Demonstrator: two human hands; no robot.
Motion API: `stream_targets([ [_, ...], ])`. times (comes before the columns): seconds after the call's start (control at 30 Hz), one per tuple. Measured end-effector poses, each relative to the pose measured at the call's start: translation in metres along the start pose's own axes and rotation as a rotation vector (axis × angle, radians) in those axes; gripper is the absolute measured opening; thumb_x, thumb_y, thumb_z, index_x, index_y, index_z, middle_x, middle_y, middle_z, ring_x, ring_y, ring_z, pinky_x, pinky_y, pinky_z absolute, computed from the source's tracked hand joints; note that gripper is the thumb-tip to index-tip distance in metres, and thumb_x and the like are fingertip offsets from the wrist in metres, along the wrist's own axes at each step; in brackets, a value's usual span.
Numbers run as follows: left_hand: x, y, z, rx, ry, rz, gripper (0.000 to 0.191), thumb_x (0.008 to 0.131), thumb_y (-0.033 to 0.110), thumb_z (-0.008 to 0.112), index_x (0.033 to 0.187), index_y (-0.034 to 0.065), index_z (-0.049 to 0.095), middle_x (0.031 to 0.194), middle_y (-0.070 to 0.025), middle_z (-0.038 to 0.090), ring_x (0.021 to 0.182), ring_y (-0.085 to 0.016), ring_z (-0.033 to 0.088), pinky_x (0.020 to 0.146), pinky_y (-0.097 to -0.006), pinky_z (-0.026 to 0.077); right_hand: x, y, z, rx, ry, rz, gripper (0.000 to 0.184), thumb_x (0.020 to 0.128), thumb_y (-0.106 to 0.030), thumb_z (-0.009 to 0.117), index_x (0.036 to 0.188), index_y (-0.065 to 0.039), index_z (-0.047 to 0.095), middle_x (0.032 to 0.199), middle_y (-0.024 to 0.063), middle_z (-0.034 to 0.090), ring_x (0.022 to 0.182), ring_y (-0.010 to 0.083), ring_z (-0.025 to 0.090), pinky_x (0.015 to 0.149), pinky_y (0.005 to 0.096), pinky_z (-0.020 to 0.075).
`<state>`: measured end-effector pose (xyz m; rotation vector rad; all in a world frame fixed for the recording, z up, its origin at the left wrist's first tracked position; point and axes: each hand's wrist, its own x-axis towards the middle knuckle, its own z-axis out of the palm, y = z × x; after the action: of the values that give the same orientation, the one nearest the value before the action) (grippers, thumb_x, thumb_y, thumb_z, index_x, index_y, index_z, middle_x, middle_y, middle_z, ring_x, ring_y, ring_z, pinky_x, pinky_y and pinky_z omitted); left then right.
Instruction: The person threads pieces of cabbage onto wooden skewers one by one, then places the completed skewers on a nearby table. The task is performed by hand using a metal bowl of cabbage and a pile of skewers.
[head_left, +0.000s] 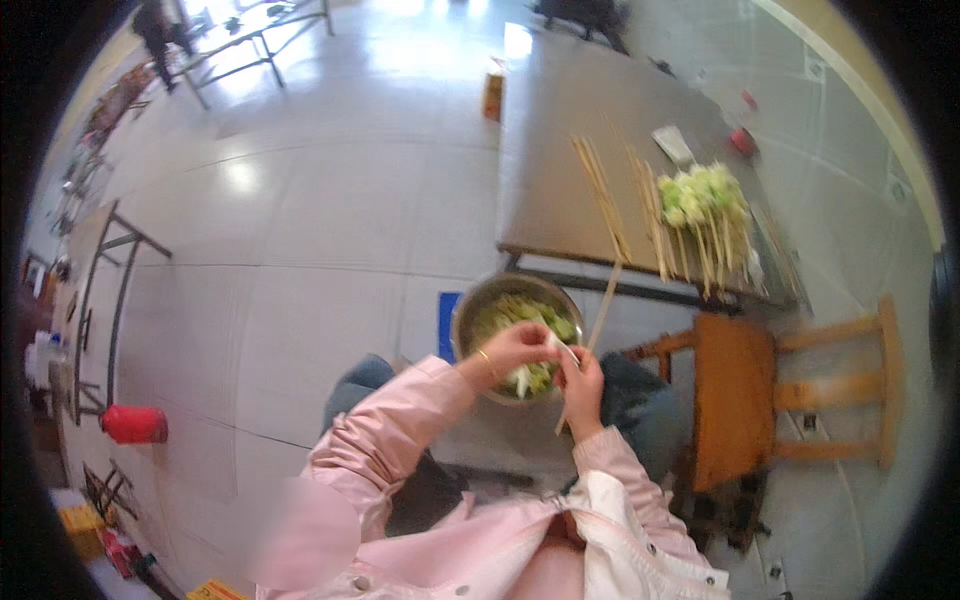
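Observation:
Over a metal basin (460, 315) holding pale green, leafy pieces (534, 307), my two hands meet. My left hand (514, 351) pinches one end of a small white piece (564, 348), perhaps a bit of leaf stalk. In my right hand (583, 390) is a long thin wooden stick (606, 300), slanting up to the right. The fingers of that hand also touch the white piece; whether the stick pierces it is hidden. On the table at upper right lies a bunch of sticks with pale green leafy heads (703, 196).
Bare sticks (600, 195) lie on the brown table (544, 172), some over its near edge. Beside them is a white packet (673, 144). A wooden chair (731, 397) stands at my right, and a blue object (448, 326) lies by the basin. Far left are a red container (135, 424) and a person (154, 37).

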<state>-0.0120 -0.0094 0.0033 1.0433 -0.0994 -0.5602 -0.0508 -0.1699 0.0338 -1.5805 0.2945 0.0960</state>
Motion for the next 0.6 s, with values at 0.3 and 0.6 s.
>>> stream_targets([
  [0.3,0.005,-0.008,-0.004,-0.010,-0.014,-0.076,0.038,0.096,0.022,0.057,0.126,-0.0016,0.056,0.108,-0.0056,0.064,0.095,-0.014,0.061,0.088,-0.0304,0.052,-0.009,-0.009,0.012,-0.133,-0.031,-0.167,0.021,0.091,-0.022,0.065,0.093,-0.001,0.061,0.072,-0.0004,0.058,0.054,0.0058,0.049,0.048,0.0222,0.0386],
  [0.6,0.007,0.005,-0.021,0.142,-0.008,-0.163,0.044,0.092,0.030,0.065,0.120,-0.0046,0.058,0.101,-0.0035,0.063,0.085,-0.011,0.057,0.077,-0.0262,0.049,0.011,0.009,-0.014,-0.056,-0.173,-0.052,0.013,0.092,-0.016,0.061,0.090,-0.003,0.060,0.069,-0.0002,0.057,0.049,0.0077,0.049,0.045,0.0237,0.0399],
])
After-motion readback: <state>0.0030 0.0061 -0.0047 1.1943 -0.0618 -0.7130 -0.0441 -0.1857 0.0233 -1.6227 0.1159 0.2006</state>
